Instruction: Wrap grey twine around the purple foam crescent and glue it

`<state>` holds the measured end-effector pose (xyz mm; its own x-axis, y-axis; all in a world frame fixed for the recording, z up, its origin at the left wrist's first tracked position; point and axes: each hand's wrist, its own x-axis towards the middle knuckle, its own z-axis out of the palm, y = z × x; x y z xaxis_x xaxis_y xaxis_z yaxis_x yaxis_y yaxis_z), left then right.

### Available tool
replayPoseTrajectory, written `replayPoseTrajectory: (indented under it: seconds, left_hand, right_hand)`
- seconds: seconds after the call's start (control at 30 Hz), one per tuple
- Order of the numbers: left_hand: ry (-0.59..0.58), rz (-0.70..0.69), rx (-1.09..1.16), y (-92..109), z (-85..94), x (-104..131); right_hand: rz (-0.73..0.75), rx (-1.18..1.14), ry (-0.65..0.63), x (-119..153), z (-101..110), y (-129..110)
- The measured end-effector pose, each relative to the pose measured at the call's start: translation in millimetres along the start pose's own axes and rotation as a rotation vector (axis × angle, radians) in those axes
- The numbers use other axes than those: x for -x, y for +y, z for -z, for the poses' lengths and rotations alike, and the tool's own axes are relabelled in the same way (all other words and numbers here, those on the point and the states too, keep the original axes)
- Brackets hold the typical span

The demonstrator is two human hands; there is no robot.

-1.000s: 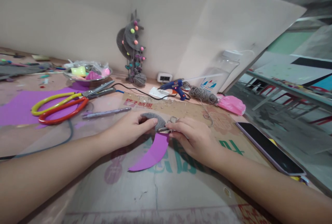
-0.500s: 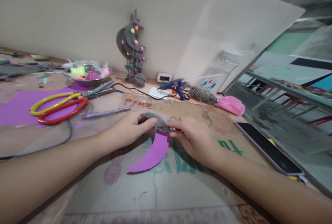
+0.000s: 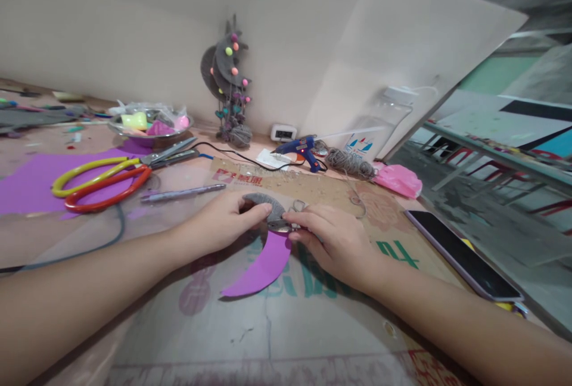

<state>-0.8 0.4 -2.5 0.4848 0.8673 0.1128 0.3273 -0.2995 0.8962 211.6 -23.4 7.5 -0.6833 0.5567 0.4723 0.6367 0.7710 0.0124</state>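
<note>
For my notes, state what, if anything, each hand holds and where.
The left hand pinches the crescent by its grey wrapped end; the right hand's hold is unclear.

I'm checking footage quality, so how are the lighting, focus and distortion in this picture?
All in the head view: soft light, with shadow below the right hand; the purple crescent is fairly clear, the far table blurrier; the forearms look stretched, probably by the lens.
</note>
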Motion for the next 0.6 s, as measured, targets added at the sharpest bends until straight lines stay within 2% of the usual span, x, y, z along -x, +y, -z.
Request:
replayPoseTrajectory:
  seconds: [0.47, 0.53, 0.6]
  left_hand:
    - [-0.003, -0.036, -0.067, -0.2, 0.9, 0.5]
    - [0.008, -0.027, -0.051, 0.1, 1.1, 0.5]
    - [0.023, -0.015, -0.007, 0.6, 0.9, 0.5]
  right_hand:
    - [0.005, -0.033, 0.001, 0.9, 0.3, 0.8]
    - [-0.042, -0.1, 0.026, 2.0, 0.7, 1.2]
    - [-0.158, -0.21, 0.09, 2.2, 1.3, 1.8]
